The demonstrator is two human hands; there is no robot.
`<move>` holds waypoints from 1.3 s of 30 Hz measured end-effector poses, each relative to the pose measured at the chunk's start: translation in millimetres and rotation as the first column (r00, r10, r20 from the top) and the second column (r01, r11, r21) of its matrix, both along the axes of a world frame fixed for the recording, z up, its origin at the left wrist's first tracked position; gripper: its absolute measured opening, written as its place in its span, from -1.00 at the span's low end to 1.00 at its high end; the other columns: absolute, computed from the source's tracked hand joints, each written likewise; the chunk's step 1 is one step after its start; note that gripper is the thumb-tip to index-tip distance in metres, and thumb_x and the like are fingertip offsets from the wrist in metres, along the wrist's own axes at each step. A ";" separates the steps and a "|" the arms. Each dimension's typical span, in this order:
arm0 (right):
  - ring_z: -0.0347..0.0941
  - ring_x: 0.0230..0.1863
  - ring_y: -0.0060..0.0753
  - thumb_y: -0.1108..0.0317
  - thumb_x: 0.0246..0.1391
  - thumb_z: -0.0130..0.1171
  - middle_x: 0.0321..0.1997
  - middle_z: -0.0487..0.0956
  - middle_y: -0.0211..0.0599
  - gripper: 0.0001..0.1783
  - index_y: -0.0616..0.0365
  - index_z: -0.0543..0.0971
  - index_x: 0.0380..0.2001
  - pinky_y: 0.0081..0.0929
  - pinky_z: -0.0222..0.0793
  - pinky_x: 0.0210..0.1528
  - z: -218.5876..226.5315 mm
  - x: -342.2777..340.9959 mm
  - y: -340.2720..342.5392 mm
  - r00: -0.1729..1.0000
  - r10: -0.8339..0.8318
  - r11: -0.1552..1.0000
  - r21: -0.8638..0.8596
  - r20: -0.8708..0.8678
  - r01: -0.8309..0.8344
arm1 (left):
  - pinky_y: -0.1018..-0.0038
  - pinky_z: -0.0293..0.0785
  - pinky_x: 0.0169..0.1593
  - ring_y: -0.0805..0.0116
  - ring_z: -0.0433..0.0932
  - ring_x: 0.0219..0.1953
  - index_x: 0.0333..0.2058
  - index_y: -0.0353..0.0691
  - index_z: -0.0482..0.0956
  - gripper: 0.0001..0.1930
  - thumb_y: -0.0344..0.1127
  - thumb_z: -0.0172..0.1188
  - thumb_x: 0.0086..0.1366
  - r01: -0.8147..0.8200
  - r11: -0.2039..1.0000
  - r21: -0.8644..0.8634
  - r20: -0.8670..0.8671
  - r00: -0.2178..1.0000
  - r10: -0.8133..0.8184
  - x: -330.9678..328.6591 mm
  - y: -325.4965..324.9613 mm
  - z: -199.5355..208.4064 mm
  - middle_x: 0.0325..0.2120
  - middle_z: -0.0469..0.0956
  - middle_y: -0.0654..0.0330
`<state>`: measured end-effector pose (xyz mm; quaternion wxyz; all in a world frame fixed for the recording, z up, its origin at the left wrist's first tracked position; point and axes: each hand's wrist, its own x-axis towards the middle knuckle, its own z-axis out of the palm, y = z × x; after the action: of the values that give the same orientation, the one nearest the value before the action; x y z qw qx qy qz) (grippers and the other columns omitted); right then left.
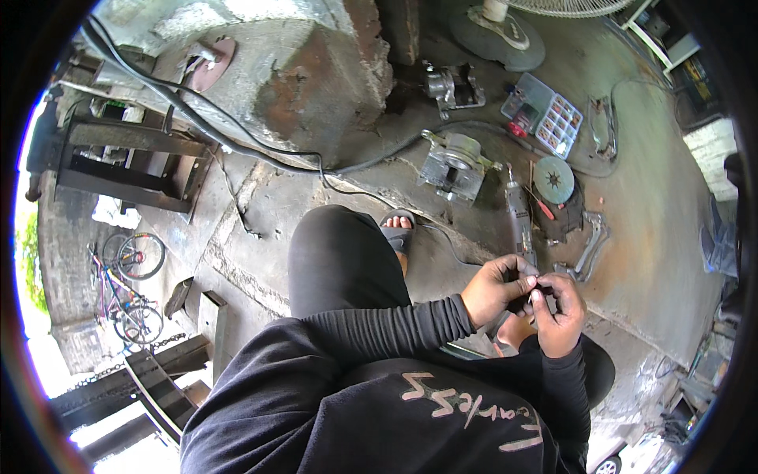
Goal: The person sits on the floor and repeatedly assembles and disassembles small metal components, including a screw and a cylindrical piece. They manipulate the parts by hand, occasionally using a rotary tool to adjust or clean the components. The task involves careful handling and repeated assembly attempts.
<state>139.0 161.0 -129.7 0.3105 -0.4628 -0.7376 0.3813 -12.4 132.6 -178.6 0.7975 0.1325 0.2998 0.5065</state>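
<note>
Left hand (pixel 493 294): fingertips pinched, near grey power tool (pixel 519 217).
Right hand (pixel 562 314): pinching too; what, cannot tell.
Pinch: keep light, steady.

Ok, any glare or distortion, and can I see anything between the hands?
Head view: daylight blows out the left rim; fisheye distortion bends edges near the black border; the compartmented parts box looks fairly clear; anything between left hand and right hand is too small and dark to tell.
</note>
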 end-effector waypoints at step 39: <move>0.32 -0.39 -0.65 0.34 -0.15 0.38 -0.34 0.36 -0.39 -0.39 0.18 0.23 -0.11 -0.68 0.26 -0.35 -17.1 -8.9 23.0 0.955 0.185 0.921 -0.298 -0.231 -0.251 | 0.56 0.43 -0.18 0.52 0.48 -0.31 -0.26 -0.34 0.51 -0.86 -0.43 0.19 0.24 -0.110 0.989 0.096 -0.010 0.994 0.111 0.8 18.3 -32.9 -0.38 0.54 0.27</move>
<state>130.1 184.0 -146.8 0.2577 -0.3818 -0.6772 0.5738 -11.6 150.9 -211.5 0.7588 0.1574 0.2883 0.5625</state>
